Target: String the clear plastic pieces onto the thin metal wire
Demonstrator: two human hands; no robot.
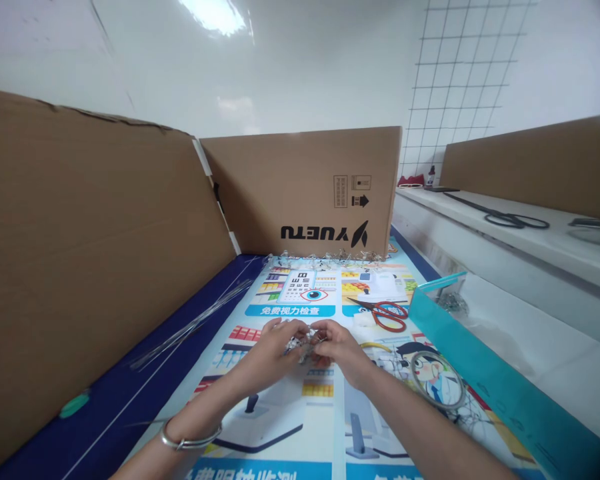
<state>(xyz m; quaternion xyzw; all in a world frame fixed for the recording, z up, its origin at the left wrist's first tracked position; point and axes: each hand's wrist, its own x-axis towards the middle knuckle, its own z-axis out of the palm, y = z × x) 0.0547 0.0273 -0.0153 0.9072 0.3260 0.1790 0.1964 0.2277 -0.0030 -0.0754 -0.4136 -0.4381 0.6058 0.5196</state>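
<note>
Fingers of the left hand (pixel 280 343) and right hand (pixel 341 347) pinch a shiny wiry cluster (pixel 306 351) between them, over the printed counter (pixel 270 423) — probably best handled with one side anchoring lightly while the other works, so that nothing kinks.

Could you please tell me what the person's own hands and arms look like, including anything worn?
The left hand and right hand are ungloved, with no sleeves in view. A slim, shiny, silver-coloured bangle circles the left forearm; no bracelet shows on the right forearm.
</note>
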